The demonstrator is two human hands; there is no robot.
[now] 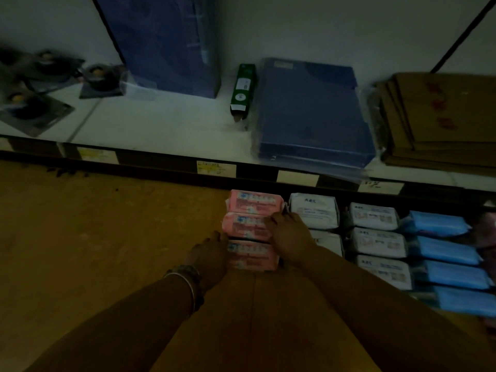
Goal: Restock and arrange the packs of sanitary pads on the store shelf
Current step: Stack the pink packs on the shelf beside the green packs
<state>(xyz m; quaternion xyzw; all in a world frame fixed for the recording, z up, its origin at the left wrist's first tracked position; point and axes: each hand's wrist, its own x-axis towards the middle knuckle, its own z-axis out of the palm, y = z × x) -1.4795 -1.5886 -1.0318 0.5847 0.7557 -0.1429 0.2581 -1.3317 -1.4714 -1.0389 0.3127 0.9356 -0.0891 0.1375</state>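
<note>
Pink packs (253, 228) in one column on lower shelf (107, 237), beside white packs (314, 213). Left hand (212, 253) against column's left side, right hand (288, 234) on its right edge, likely squaring it up. Too dim to tell pressing from gripping.

The soft pink plastic-wrapped pad packs (252, 226) look smooth with a faint sheen, like the white film-wrapped packs (314, 213) and the plain blue packs (440, 224). The brown lower shelf board (107, 237) looks matt and wood-like. Clear glossy film covers the dark blue flat folders (314, 111). The stacked brown paper envelopes (442, 116) look dull. My thin metal bangle (185, 280) glints.
</note>
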